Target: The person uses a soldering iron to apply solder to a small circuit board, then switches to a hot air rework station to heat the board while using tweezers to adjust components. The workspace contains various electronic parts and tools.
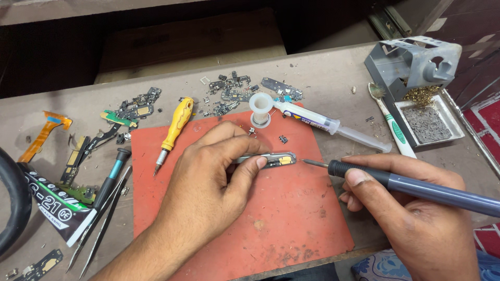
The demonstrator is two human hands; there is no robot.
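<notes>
At the centre of the frame the left hand (208, 171) lies on a red work mat (291, 218); its thumb and fingers are pinched together on a small narrow circuit board (273, 159), pressing it flat to the mat just above the mat's middle. From the right edge the right hand (411, 213) grips a soldering iron (396, 183), fingers and thumb wrapped tight around its dark grey handle; the iron's tip points left and ends just beside the board's right end, though whether it touches cannot be told.

Above the hands, a flux syringe (317, 120) lies slanting across the mat's upper right corner, its white flanged end toward the centre; a yellow-handled screwdriver (174, 127) lies at the mat's upper left, tip down.

At the upper right of the frame stands a grey metal iron stand (411, 60); its opening holds a clump of brass cleaning wool (421, 94), and the white tray (453, 117) at its foot holds a flat grey sponge (427, 125); a white and green toothbrush (393, 122) lies just left of the tray.

Loose scrap boards (229, 91) are scattered along the top of the mat; tweezers (101, 221) and a dark screwdriver (112, 177) lie at the lower left.
</notes>
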